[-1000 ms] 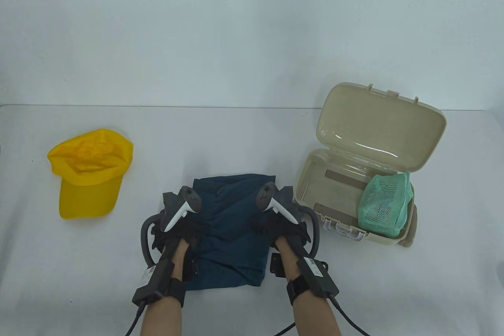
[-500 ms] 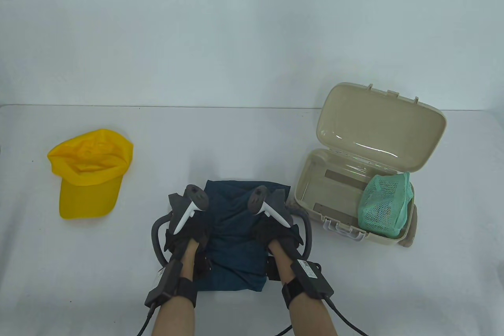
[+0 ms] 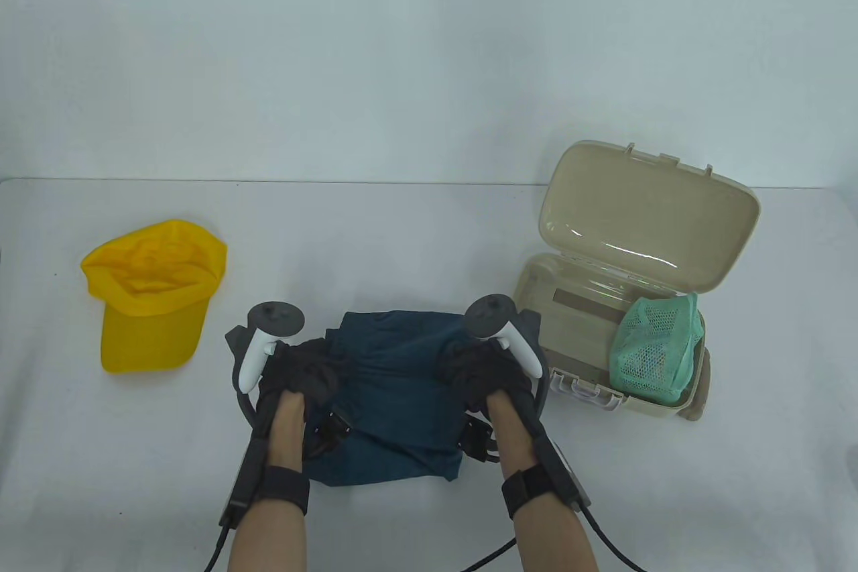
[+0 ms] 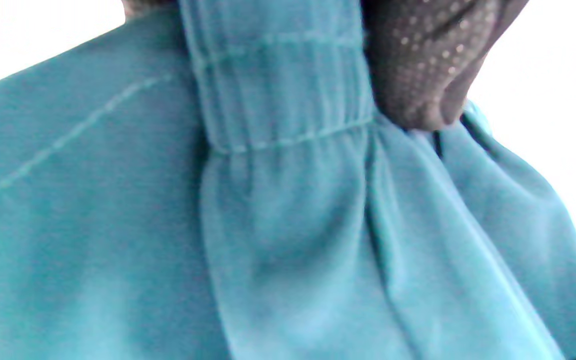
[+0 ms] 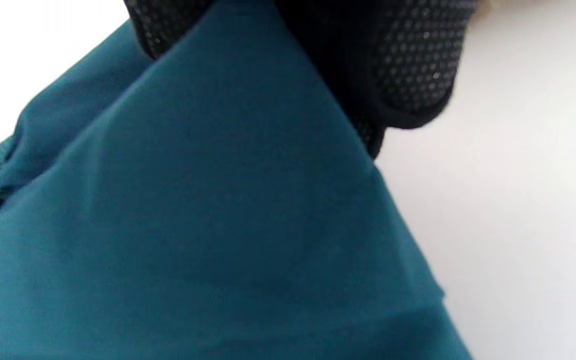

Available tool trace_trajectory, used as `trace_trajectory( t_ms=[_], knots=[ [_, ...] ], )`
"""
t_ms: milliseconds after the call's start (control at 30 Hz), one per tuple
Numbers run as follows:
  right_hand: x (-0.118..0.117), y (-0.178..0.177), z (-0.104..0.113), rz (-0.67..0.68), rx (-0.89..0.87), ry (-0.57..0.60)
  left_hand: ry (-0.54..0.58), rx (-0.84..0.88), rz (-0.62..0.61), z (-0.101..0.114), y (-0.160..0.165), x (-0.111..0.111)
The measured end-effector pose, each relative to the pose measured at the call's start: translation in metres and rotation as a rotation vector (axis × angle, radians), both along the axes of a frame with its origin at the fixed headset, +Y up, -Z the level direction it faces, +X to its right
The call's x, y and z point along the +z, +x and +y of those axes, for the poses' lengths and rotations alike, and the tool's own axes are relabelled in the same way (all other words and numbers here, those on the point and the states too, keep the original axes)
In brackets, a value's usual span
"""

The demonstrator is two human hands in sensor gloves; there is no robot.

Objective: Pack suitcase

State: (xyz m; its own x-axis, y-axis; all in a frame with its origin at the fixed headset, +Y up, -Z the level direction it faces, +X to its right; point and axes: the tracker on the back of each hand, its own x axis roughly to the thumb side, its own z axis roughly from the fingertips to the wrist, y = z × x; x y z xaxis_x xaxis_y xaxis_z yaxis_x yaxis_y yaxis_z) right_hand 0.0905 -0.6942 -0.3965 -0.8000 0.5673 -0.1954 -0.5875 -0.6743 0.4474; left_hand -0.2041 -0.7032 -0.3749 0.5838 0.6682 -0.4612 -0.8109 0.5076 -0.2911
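Note:
A dark teal folded garment (image 3: 399, 397) lies on the white table near the front edge. My left hand (image 3: 305, 371) grips its left side and my right hand (image 3: 479, 367) grips its right side. In the left wrist view the gloved fingers (image 4: 418, 65) pinch the gathered elastic band of the garment (image 4: 278, 200). In the right wrist view the gloved fingers (image 5: 408, 65) hold a fold of the garment (image 5: 193, 225). The beige suitcase (image 3: 529, 324) stands open at the right, lid (image 3: 643, 216) up, with a green mesh pouch (image 3: 657, 344) in its right end.
A yellow cap (image 3: 151, 294) lies at the left of the table. The suitcase's front latches (image 3: 583, 391) sit close to my right hand. A grey wall rises behind the table's far edge.
Both hands moved apart and turned upright while gripping the garment. The cloth bunched up between them and its far edge lifted off the table.

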Motion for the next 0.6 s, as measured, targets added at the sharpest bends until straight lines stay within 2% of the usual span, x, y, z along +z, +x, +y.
trace_trajectory(
  t_ms=[167,300,467,600],
  knots=[
    [0.004,0.022,0.058,-0.024,-0.077,0.12,0.136,0.035,-0.05,0.055,0.014,-0.005],
    [0.009,0.057,0.117,-0.073,-0.077,0.242,0.244,0.096,-0.114,0.106,0.045,-0.013],
    [0.016,0.102,0.159,-0.154,-0.055,0.329,0.303,0.15,-0.207,0.139,0.089,-0.029],
    [0.02,0.139,0.175,-0.235,-0.02,0.378,0.322,0.176,-0.281,0.15,0.131,-0.045]
  ],
)
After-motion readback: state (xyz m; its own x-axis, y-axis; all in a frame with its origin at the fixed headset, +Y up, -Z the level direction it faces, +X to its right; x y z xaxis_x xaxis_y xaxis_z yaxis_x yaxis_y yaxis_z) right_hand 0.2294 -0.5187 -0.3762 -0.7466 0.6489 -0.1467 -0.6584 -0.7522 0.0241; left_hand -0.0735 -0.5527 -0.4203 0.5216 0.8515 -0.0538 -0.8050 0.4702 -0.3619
